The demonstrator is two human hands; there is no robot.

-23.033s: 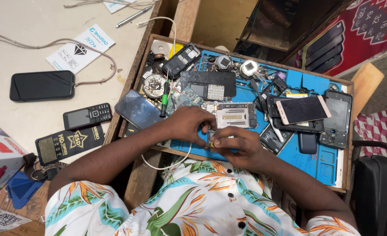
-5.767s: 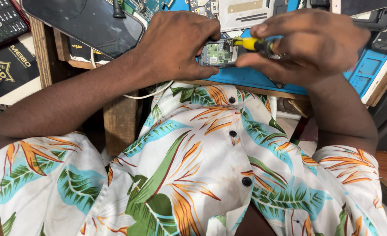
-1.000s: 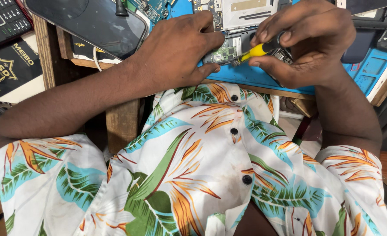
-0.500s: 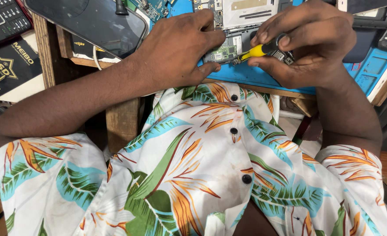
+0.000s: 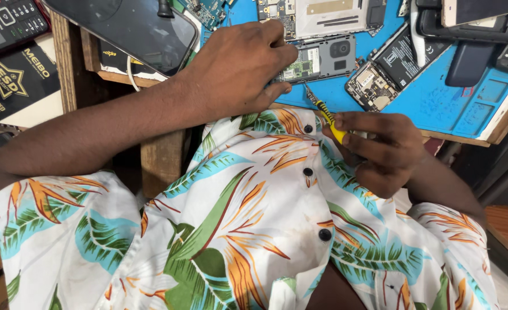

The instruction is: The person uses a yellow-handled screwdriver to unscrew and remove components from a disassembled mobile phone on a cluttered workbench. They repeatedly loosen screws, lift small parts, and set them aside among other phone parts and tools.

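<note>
My left hand presses down on the near end of an opened phone body with its circuit board exposed, which lies on a blue work mat. My right hand is pulled back off the mat, against my flowered shirt, and grips a small yellow-handled screwdriver. The screwdriver's thin tip points up toward the phone's near edge without touching it.
Another bare circuit board and a battery lie just right of the phone. A dark phone with a glossy screen rests at the upper left. A keypad phone and a black box sit on the left table.
My right hand has come down off the phone with the screwdriver, toward my chest. The left hand stays on the phone. The view sits slightly lower, so more of the mat shows.
</note>
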